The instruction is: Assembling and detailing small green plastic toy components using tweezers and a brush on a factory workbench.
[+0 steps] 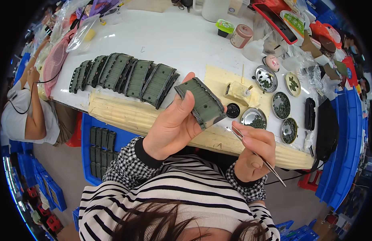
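Observation:
My left hand (pixel 172 116) is closed around a curved green panel (pixel 200 102) with ribbed dark edges, tilted above the table's front edge. Thumb and fingers grip it from its left side. In my right hand (pixel 256 150) is a pair of metal tweezers (pixel 266 162), pinched near the panel's lower right; whether the tips hold anything is too small to tell. Similar green panels (pixel 132 78) stand overlapped in a row to the left. Several round dishes (pixel 281 105) of small dark green pieces lie right of my hands, beside a small black pot (pixel 233 110).
A yellowish taped block (pixel 239 93) with a thin stick near it sits on a paper sheet. Farther back are a pink jar (pixel 241 36), a green-lidded tub (pixel 225 28) and a red-edged phone (pixel 274 23). A blue crate (pixel 86 150) of green parts stands below left. A co-worker (pixel 31 112) sits at left.

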The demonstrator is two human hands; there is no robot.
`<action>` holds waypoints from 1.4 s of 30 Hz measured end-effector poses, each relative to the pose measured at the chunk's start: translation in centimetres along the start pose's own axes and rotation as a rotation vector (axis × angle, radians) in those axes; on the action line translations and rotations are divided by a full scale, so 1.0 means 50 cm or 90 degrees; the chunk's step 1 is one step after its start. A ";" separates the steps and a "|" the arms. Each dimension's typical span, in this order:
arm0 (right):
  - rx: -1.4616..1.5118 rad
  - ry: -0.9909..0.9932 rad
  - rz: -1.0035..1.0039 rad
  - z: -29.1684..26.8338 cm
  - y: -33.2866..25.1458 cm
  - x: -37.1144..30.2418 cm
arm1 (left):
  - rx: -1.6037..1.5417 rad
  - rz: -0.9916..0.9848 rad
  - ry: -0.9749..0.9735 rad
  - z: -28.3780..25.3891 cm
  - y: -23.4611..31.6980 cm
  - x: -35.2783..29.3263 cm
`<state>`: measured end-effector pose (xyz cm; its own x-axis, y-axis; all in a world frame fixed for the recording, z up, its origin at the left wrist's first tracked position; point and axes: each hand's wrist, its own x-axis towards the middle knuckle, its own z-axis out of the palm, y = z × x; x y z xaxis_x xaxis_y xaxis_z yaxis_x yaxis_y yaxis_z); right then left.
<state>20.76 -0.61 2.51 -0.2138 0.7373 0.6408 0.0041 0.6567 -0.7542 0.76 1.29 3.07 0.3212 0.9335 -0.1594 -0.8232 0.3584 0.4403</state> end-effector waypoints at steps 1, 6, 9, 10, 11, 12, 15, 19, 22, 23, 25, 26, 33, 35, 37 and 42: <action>0.002 0.001 -0.001 0.004 -0.002 0.000 | 0.016 0.019 -0.009 -0.004 -0.004 0.001; -0.054 0.012 -0.025 0.022 -0.008 0.006 | 0.002 0.005 -0.091 -0.028 -0.023 0.020; -0.095 0.009 -0.032 0.020 -0.012 0.008 | 0.047 0.023 -0.081 -0.016 -0.023 0.019; -0.106 0.008 -0.031 0.019 -0.014 0.009 | 0.064 0.028 -0.081 -0.012 -0.021 0.018; -0.114 0.004 -0.031 0.018 -0.017 0.010 | 0.074 0.032 -0.086 -0.010 -0.020 0.018; -0.122 0.000 -0.031 0.017 -0.019 0.010 | 0.085 0.036 -0.091 -0.009 -0.018 0.018; -0.144 -0.008 -0.036 0.015 -0.022 0.010 | 0.096 0.046 -0.102 -0.009 -0.017 0.016; -0.162 -0.008 -0.033 0.013 -0.022 0.011 | 0.090 0.041 -0.103 -0.013 -0.020 0.022; -0.182 -0.023 -0.027 0.011 -0.029 0.015 | 0.092 0.035 -0.090 -0.012 -0.020 0.020; -0.184 -0.029 -0.027 0.009 -0.030 0.016 | 0.090 0.033 -0.090 -0.014 -0.020 0.019; -0.188 -0.042 -0.026 0.007 -0.031 0.019 | 0.084 0.030 -0.091 -0.017 -0.022 0.020; -0.191 -0.043 -0.027 0.006 -0.030 0.018 | 0.088 0.032 -0.091 -0.017 -0.022 0.019; -0.191 -0.058 -0.043 0.002 -0.030 0.023 | 0.095 0.032 -0.092 -0.016 -0.021 0.015; -0.177 -0.072 -0.051 -0.004 -0.030 0.030 | 0.087 0.026 -0.091 -0.016 -0.022 0.014; -0.166 -0.097 -0.058 -0.015 -0.030 0.039 | 0.082 0.021 -0.087 -0.015 -0.023 0.014; -0.171 -0.117 -0.045 -0.026 -0.031 0.046 | 0.084 0.013 -0.079 -0.018 -0.027 0.013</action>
<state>21.53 0.26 5.32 -0.3956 0.6636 0.6350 0.2355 0.7415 -0.6282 1.67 1.43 1.60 0.3663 0.9295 -0.0429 -0.7646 0.3269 0.5554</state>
